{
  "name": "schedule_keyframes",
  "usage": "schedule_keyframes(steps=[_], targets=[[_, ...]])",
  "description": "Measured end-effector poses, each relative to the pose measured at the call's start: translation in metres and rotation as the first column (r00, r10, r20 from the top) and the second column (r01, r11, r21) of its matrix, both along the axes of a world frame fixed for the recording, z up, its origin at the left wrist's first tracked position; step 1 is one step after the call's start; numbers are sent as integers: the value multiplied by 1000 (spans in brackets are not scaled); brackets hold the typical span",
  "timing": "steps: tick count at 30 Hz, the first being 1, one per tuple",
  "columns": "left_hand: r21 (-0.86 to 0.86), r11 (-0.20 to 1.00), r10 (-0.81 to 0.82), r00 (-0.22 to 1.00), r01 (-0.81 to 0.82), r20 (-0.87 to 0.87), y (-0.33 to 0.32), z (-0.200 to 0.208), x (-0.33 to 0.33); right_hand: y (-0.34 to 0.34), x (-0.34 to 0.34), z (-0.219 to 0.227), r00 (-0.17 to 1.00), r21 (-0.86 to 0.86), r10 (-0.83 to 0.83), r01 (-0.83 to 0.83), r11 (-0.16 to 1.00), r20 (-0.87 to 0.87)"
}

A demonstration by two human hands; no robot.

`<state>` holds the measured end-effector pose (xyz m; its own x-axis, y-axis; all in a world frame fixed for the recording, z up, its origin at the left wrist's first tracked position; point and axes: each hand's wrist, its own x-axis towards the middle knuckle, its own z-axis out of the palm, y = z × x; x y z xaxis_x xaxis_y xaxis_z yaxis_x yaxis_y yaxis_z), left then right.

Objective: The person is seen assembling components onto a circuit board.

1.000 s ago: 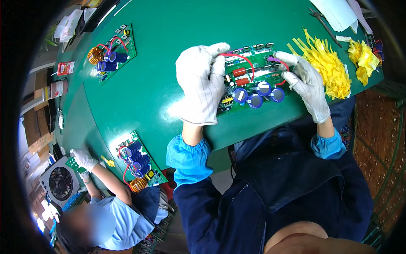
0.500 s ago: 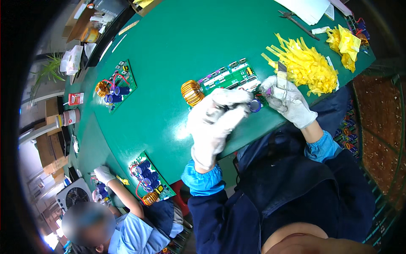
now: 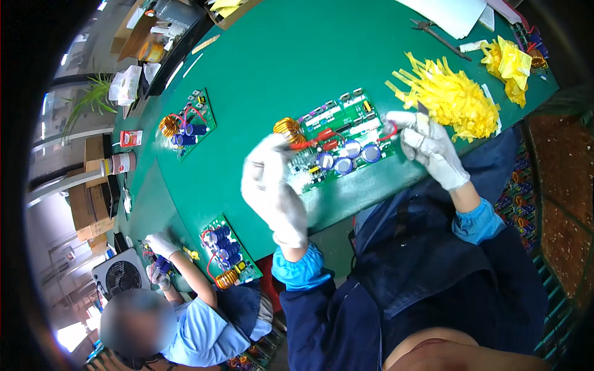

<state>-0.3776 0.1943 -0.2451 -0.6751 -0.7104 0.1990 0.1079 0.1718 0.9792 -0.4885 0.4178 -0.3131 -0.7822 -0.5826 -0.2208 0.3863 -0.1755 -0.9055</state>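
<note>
A green circuit board (image 3: 356,127) lies on the bench before me, with several blue capacitors (image 3: 344,165) along its near edge and a copper-wound coil (image 3: 288,131) at its far left corner. My left hand (image 3: 272,188), in a white glove and slightly blurred, is closed at the board's left end, its fingertips on a red wire (image 3: 303,146). At the right end, my gloved right hand (image 3: 431,151) is closed round a small flat metal tool (image 3: 422,109), mostly hidden in the palm. Its fingertips are beside another red wire (image 3: 392,131); whether they touch cannot be told.
Yellow tape strips (image 3: 451,99) are heaped right of the board, with pliers (image 3: 439,38) and papers (image 3: 448,13) beyond. Two similar boards lie leftward, one far (image 3: 189,123), one near (image 3: 230,250). A co-worker (image 3: 204,331) in light blue works at lower left.
My left hand has drawn back leftward from over the board, uncovering the capacitors and red wires. The right hand has shifted slightly right and still holds the tool.
</note>
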Motion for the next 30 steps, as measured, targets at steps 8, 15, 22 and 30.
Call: schedule_keyframes(steps=[8,15,22,30], targets=[[-313,943,-93,992,117,90,4,-29,18,8,-10,-3,987,190,-33,63,980,-160],[-777,433,-265,889,456,374,31,-32,-2,-5,-21,-8,529,391,249,174,904,-811],[-850,526,51,998,6,39,-2,-47,0,-5,-26,-10,892,463,121,107,880,-436],[-838,546,142,986,-8,84,-27,-47,-27,-1,-32,-6,934,419,54,107,901,-354]])
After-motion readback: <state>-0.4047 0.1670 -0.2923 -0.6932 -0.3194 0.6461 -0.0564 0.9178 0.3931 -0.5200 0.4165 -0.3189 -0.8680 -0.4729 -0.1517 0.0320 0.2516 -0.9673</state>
